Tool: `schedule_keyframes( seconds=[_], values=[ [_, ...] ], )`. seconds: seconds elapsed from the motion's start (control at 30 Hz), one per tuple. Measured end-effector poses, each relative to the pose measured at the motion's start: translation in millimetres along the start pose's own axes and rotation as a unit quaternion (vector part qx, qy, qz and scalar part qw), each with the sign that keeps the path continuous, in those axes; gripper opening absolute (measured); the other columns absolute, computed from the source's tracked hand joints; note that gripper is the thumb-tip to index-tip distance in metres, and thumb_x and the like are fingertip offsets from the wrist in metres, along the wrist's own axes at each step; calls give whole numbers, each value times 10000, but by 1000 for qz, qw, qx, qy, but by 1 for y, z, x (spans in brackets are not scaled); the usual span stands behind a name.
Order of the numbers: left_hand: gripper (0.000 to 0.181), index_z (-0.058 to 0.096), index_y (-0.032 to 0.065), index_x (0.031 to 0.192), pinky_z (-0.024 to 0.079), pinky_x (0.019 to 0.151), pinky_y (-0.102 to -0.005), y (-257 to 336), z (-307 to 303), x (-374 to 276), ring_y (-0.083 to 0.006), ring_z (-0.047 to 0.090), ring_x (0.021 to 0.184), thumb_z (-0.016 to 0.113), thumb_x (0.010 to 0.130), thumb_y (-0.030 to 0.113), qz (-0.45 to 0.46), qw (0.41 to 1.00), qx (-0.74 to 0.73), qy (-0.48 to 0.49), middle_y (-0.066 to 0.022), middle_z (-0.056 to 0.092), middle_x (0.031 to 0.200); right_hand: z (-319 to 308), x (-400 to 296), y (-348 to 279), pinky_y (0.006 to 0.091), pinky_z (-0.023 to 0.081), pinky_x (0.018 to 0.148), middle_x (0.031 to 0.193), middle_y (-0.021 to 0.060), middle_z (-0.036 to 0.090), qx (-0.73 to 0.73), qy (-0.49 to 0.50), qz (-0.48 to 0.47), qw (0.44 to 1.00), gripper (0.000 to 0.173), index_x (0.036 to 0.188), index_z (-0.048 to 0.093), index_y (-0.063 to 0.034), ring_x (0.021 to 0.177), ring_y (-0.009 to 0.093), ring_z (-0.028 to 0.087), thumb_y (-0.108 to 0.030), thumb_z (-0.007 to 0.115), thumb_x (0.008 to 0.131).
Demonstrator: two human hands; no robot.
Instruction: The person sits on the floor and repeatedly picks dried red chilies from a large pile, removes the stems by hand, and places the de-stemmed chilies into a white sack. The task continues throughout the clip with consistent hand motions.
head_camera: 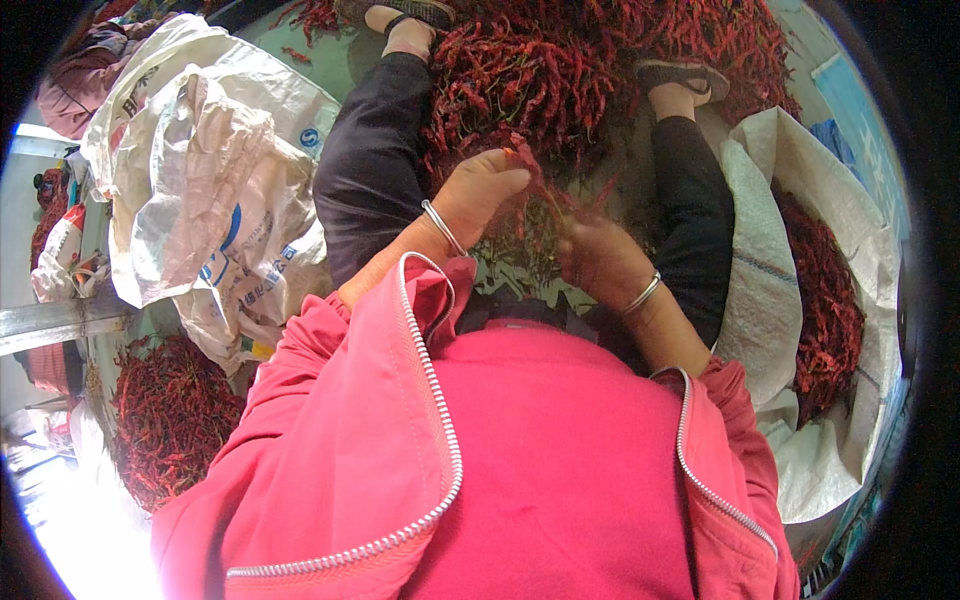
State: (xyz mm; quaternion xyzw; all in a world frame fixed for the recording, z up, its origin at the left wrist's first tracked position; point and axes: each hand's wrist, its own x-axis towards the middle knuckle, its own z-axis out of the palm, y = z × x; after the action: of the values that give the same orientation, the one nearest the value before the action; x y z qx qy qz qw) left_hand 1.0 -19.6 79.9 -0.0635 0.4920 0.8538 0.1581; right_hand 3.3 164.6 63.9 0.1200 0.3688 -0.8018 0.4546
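Between my spread legs, my left hand pinches dried red chili peppers between thumb and fingers. Close by on the right, my right hand is blurred, its fingers at the stems of the same chilies; whether they grip cannot be told. Just beyond both hands lies a big heap of dried red chilies with stems. Below the hands, loose stems lie scattered on the floor.
At the right stands an open white woven sack with red chilies inside. Crumpled white plastic sacks lie at the left, and another chili heap sits below them. A person's pink clothing shows at the upper left.
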Motion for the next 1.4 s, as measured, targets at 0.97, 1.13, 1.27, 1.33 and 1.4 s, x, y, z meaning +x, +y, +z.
schedule_keyframes(
  seconds=[0.97,1.13,1.27,1.33,1.4],
  values=[
    [138,513,13,821,420,591,-221,35,0,-23,-126,513,642,549,696,58,21,999,-38,-30,-46,537,748,-5,-7,-10,280,405,479,642,36,494,68,24,-61,995,43,774,471,-89,545,150,467,-82,477,731],
    [100,525,9,799,405,574,-203,33,13,-7,-95,500,623,507,714,60,31,996,88,13,-18,536,731,-8,-7,-11,267,409,466,627,33,497,43,87,-65,993,43,772,469,-86,522,144,471,-91,484,732],
    [161,535,-5,789,397,568,-219,72,94,44,-100,473,643,503,696,122,175,867,444,-143,-45,492,719,-16,-7,-10,259,417,460,621,24,503,48,53,-75,995,50,779,469,-78,508,142,479,-92,483,733],
    [250,512,-13,875,416,587,-244,93,163,57,-144,504,670,530,680,142,325,765,499,-246,-95,520,809,-19,-7,-13,263,412,453,615,17,503,62,27,-69,995,74,802,473,-76,515,143,487,-97,482,731],
    [324,510,4,871,425,623,-283,93,195,62,-216,530,714,544,629,219,399,777,414,-258,-139,538,807,-21,-10,-15,264,402,447,613,19,499,54,13,-86,995,82,808,475,-76,512,143,480,-100,483,730]
  ],
)
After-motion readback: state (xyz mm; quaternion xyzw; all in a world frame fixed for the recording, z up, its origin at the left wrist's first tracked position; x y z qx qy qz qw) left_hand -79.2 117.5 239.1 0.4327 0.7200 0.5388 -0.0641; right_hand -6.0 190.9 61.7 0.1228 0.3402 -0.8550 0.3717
